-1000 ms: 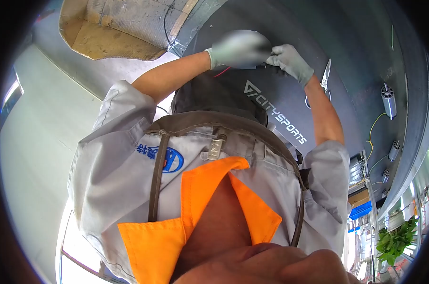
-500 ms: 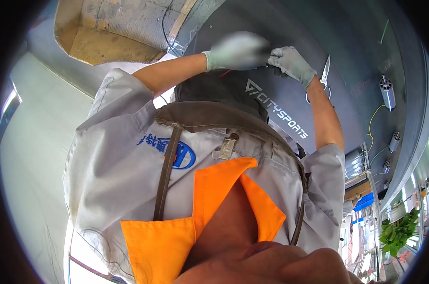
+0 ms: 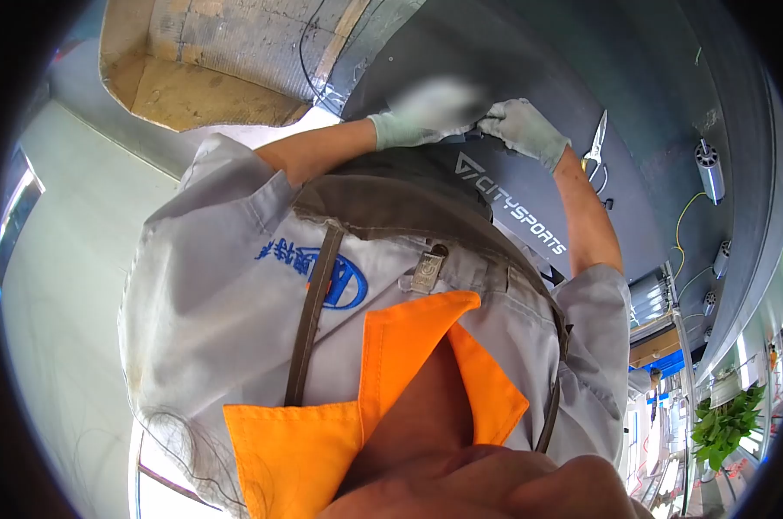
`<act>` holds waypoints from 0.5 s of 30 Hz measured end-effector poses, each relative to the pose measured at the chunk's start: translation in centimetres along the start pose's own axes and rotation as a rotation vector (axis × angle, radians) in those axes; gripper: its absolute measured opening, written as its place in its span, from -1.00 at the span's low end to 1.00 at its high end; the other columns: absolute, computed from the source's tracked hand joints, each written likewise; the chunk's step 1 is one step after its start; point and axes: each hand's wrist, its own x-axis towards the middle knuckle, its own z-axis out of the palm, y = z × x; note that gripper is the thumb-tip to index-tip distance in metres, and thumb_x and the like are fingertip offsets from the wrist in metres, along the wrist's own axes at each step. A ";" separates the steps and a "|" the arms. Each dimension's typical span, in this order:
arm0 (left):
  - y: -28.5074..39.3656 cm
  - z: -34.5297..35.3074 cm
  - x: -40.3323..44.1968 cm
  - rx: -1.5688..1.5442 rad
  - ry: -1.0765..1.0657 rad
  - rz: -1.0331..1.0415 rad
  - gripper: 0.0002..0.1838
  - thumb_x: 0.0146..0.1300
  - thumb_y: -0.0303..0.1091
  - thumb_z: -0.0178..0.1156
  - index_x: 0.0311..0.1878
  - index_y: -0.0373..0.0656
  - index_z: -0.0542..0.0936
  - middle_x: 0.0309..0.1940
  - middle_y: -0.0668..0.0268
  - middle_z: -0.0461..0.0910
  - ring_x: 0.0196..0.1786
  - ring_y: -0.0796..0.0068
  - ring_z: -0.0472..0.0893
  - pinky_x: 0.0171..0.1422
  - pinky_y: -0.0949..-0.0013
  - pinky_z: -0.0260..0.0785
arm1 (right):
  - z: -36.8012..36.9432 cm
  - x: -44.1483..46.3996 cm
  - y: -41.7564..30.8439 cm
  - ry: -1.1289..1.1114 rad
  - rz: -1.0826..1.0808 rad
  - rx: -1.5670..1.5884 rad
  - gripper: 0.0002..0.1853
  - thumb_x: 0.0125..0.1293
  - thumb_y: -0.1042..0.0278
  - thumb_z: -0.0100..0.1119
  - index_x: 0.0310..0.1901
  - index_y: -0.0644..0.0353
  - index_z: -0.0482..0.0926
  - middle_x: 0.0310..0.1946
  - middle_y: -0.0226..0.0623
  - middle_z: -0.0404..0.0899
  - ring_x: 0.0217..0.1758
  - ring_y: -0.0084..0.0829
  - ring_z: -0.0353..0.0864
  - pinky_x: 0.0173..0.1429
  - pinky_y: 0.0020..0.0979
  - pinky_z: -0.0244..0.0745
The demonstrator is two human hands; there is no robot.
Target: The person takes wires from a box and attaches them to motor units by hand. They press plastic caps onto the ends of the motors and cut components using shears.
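Observation:
My left hand (image 3: 430, 114), in a pale glove, reaches over the dark panel. Its fingers are blurred, so its grip is not clear. Close against it is my right hand (image 3: 527, 131), also gloved, with fingers pressed together at the tips. Something small and dark shows at the fingertips, too unclear to name. Both hands are over a black treadmill-like panel (image 3: 530, 218) with white "CITYSPORTS" lettering. Scissors (image 3: 597, 143) with silver blades lie on the dark surface right of my right forearm. A small black piece (image 3: 608, 204) lies below their handles.
A worn cardboard box (image 3: 210, 86) is at the upper left, with a thin black cable (image 3: 304, 48) beside it. Several silver cylinders (image 3: 709, 171) with wires stand along the right. A green plant (image 3: 727, 426) is at the lower right. My brown apron (image 3: 391, 203) lies close to the panel.
Both hands have shifted slightly down in view, toward my body, staying close together. My right forearm has moved a little left, so more of the scissors and the small black piece shows.

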 end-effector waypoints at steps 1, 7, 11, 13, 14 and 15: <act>0.0 -0.2 -0.1 -0.002 0.005 0.025 -0.40 0.43 -0.10 0.18 0.44 -0.17 0.36 0.25 0.01 0.50 0.29 -0.05 0.47 0.38 0.05 0.37 | -0.2 -0.1 0.1 -0.036 0.016 0.035 -0.70 0.37 0.16 0.24 -0.32 0.28 0.67 -0.68 -0.27 0.51 -0.60 -0.38 0.55 -0.44 -0.27 0.47; 0.1 -0.9 -0.2 0.012 -0.085 -0.011 -0.36 0.43 -0.16 0.14 0.50 -0.17 0.27 0.32 -0.02 0.44 0.32 -0.10 0.45 0.43 0.01 0.31 | -1.1 -0.6 -0.1 -0.125 0.086 0.135 -0.71 0.39 0.19 0.23 -0.29 0.29 0.67 -0.69 -0.35 0.44 -0.64 -0.49 0.49 -0.49 -0.32 0.44; 0.7 -1.3 -0.1 0.053 -0.076 -0.008 -0.36 0.42 -0.16 0.12 0.49 -0.18 0.28 0.28 -0.03 0.46 0.29 -0.07 0.48 0.35 0.01 0.37 | -1.5 0.3 -0.7 -0.115 0.039 -0.013 -0.74 0.34 0.21 0.25 -0.31 0.29 0.68 -0.67 -0.23 0.54 -0.59 -0.36 0.61 -0.39 -0.27 0.52; 0.8 -1.0 -0.1 0.100 -0.022 0.014 -0.43 0.44 -0.15 0.14 0.41 -0.22 0.36 0.25 -0.01 0.49 0.26 -0.05 0.52 0.33 0.03 0.41 | -1.6 1.2 -0.4 -0.108 -0.037 -0.079 -0.75 0.30 0.23 0.24 -0.35 0.27 0.69 -0.64 -0.15 0.60 -0.52 -0.24 0.67 -0.27 -0.20 0.56; 0.8 -1.4 -0.1 0.094 -0.029 0.018 -0.43 0.44 -0.15 0.14 0.41 -0.22 0.36 0.25 -0.01 0.49 0.26 -0.05 0.52 0.33 0.03 0.41 | -1.5 1.3 -1.1 -0.101 -0.026 -0.108 -0.75 0.28 0.23 0.24 -0.36 0.27 0.70 -0.64 -0.15 0.61 -0.51 -0.22 0.68 -0.24 -0.18 0.56; 1.1 -1.5 -0.2 0.062 -0.028 0.019 -0.42 0.43 -0.14 0.14 0.41 -0.23 0.36 0.24 -0.01 0.49 0.25 -0.04 0.52 0.32 0.02 0.41 | -1.6 0.9 -1.4 -0.108 -0.015 -0.150 -0.75 0.27 0.22 0.24 -0.38 0.26 0.70 -0.63 -0.15 0.61 -0.49 -0.19 0.68 -0.20 -0.17 0.57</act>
